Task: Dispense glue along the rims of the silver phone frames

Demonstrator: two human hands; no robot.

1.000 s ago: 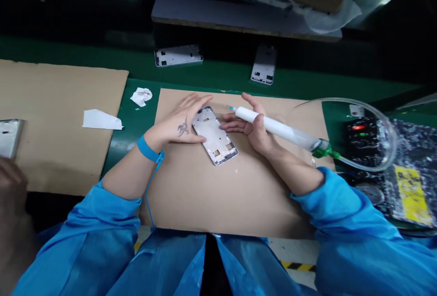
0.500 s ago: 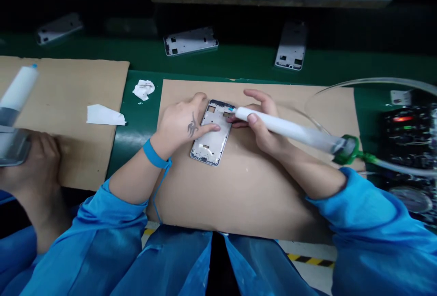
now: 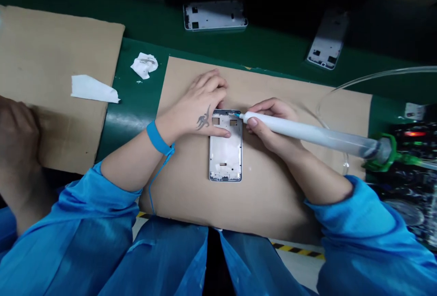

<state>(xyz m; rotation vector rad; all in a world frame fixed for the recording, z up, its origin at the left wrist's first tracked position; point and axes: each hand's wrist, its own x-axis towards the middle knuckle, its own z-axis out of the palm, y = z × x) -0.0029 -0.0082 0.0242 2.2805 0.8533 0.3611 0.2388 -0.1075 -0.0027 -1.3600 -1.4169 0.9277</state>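
Note:
A silver phone frame (image 3: 225,152) lies on the brown cardboard sheet (image 3: 201,214), its long side pointing towards me. My left hand (image 3: 200,107) grips its upper left part, thumb across the face and fingers beyond the top edge. In my right hand (image 3: 276,127) is a white dispensing syringe (image 3: 300,130), held like a pen. Its blue tip (image 3: 236,114) is at the frame's top right corner; whether it touches cannot be seen. A green cap (image 3: 382,152) and a clear tube join the syringe's back end.
Two more phone frames (image 3: 215,16) (image 3: 327,41) lie on the green bench behind. Crumpled white paper (image 3: 144,65) and a paper strip (image 3: 94,89) are at left, near another person's hand (image 3: 15,134). A dispenser box with a red display (image 3: 414,134) stands at right.
The phone frame has turned from tilted to nearly straight. The syringe tip has shifted to the frame's top right corner. My view has tilted, and the other person's syringe is out of sight.

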